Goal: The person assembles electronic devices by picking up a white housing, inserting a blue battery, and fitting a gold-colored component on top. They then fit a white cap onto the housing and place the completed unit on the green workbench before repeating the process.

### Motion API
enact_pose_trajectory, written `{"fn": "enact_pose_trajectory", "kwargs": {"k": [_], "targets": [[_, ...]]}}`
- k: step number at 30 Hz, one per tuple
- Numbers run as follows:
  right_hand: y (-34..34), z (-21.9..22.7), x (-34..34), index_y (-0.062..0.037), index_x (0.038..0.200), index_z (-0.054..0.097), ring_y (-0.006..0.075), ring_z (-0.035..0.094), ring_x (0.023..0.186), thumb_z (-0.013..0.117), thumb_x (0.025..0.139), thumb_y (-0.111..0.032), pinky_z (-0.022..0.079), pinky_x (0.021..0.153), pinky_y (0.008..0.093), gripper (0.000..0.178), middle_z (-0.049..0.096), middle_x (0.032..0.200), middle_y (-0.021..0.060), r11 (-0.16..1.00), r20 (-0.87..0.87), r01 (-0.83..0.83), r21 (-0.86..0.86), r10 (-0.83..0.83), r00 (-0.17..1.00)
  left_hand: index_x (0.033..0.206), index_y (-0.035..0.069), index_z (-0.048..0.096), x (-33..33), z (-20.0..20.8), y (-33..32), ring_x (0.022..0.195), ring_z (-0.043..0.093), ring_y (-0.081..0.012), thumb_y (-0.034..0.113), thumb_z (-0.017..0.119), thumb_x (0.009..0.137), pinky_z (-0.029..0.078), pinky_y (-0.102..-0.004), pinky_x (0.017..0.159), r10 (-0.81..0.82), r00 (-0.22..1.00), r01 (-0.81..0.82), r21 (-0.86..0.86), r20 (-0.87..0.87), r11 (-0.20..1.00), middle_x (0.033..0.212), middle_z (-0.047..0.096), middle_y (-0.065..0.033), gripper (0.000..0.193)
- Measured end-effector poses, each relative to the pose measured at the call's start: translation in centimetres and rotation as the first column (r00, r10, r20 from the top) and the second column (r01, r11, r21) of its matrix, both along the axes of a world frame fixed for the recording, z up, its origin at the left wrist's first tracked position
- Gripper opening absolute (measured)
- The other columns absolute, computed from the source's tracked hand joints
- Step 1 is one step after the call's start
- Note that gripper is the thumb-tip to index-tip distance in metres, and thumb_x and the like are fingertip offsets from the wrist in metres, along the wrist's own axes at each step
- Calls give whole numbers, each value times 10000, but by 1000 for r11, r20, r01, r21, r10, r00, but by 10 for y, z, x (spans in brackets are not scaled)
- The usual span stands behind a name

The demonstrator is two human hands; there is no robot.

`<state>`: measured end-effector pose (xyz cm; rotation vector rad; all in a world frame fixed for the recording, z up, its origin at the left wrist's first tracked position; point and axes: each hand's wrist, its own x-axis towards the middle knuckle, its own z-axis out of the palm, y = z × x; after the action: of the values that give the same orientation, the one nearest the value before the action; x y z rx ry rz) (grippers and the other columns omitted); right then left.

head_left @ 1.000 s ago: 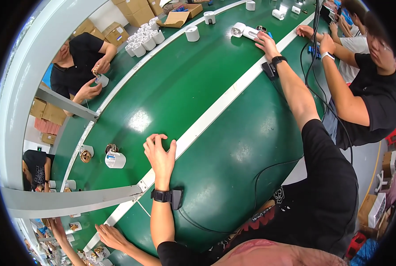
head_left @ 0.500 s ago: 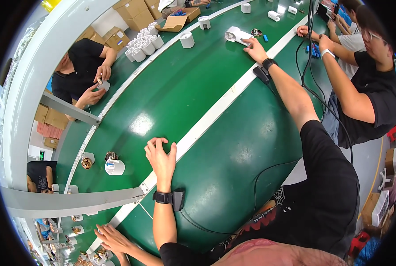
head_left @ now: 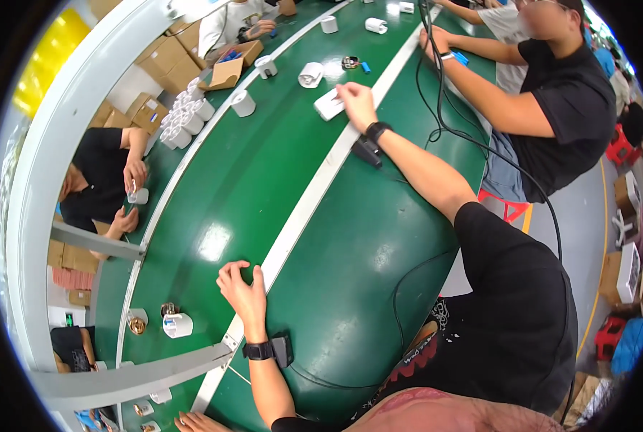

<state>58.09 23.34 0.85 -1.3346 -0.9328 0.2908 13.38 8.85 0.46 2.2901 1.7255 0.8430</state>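
My right hand (head_left: 357, 105) reaches out across the white rail and grips the end of a white plastic cylinder (head_left: 328, 106) lying on its side on the green work surface. Just beyond it stands another white cylinder (head_left: 311, 75) with parts showing in its end. A round metallic part (head_left: 350, 63) and a small blue cylinder (head_left: 366, 68) lie close by. My left hand (head_left: 240, 289) hovers at the rail with fingers loosely bent and thumb apart, holding nothing. Nearest to it are a white cylinder with blue inside (head_left: 178, 325) and a dark round part (head_left: 169, 309).
A grey metal frame (head_left: 141, 366) crosses at the lower left. Black cables (head_left: 494, 152) hang on the right, beside a seated co-worker (head_left: 566, 93). Across the surface, another person (head_left: 98, 173) handles a white piece near clustered white cylinders (head_left: 184, 124) and an open cardboard box (head_left: 229, 72).
The view has shifted. My right hand has drawn the white cylinder nearer, apart from the one it lay against. My left hand stays at the rail.
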Motion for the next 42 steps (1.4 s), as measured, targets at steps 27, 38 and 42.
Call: {"fn": "enact_pose_trajectory", "kwargs": {"k": [27,38,42], "targets": [[4,-25,87,-7,945,707,265,700,845,672,799,-171,546,802,382,222,709,839,161,955,-20,207,-211,-216,976,1208,52,418,77,15,9,1110,577,-226,-39,773,722,461,-361,987,-145,717,349,-172,682,921,1217,601,-164,608],[37,-27,128,-76,1195,648,295,668,963,657,842,-228,526,875,410,385,677,1035,140,847,644,514,-131,-322,694,1202,47,420,74,19,3,1076,593,-204,-64,761,717,483,-337,953,-102,733,349,-243,672,905,1212,601,-149,603],[49,-20,128,-152,1273,619,352,641,1049,599,873,-344,514,909,462,444,638,1195,149,768,677,500,-401,-119,726,1203,48,420,73,19,4,1081,592,-195,-59,767,718,482,-333,952,-103,739,346,-243,666,906,1212,605,-142,605]]}}
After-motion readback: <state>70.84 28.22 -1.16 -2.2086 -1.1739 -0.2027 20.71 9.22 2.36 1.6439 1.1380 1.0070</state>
